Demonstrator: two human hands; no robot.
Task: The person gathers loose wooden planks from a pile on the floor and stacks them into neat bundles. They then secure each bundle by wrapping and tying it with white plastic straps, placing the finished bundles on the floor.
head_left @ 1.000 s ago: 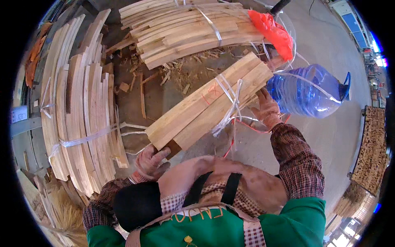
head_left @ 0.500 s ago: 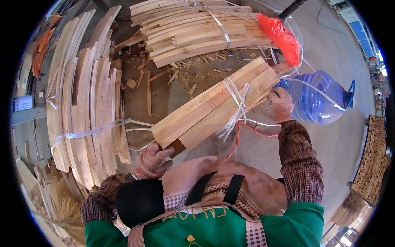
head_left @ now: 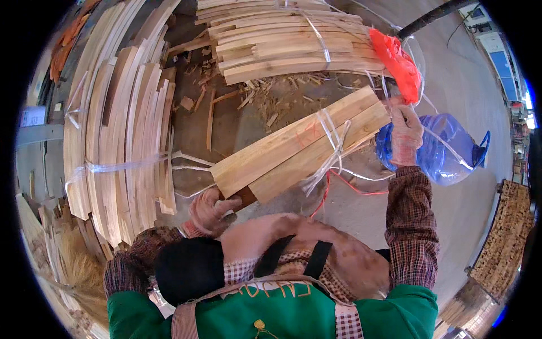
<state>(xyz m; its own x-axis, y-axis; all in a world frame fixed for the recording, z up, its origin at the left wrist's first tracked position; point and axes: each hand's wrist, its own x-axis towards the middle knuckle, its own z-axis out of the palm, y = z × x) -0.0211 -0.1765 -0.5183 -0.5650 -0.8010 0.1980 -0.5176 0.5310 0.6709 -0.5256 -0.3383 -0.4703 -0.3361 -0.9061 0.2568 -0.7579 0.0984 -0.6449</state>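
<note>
A bundle of pale wooden boards (head_left: 299, 150) lies slantwise before me, tied round with white plastic strapping (head_left: 334, 138) knotted on top. Red marks show on the upper board. My left hand (head_left: 210, 213), in a pinkish work glove, is closed at the bundle's near left end, its fingertips by a darker brown piece (head_left: 246, 198) under the boards. At the far right end, my gloved right hand (head_left: 406, 134) has its fingers bent round the board ends; its thumb is hidden. Just beyond that hand are a red plastic bag (head_left: 397, 63) and a large clear blue water bottle (head_left: 449, 150).
Long strapped boards (head_left: 121, 147) are stacked at left, and another strapped stack (head_left: 293, 45) lies at the back. Wood scraps (head_left: 271, 96) litter the floor between them. A broom-like straw bundle (head_left: 82, 254) is at lower left; a stack of wood pieces (head_left: 502, 237) stands at right.
My right hand has moved up along the bundle's right end, towards the red bag. My left hand stays at the near end, its fingers closer in. The whole view has shifted slightly.
</note>
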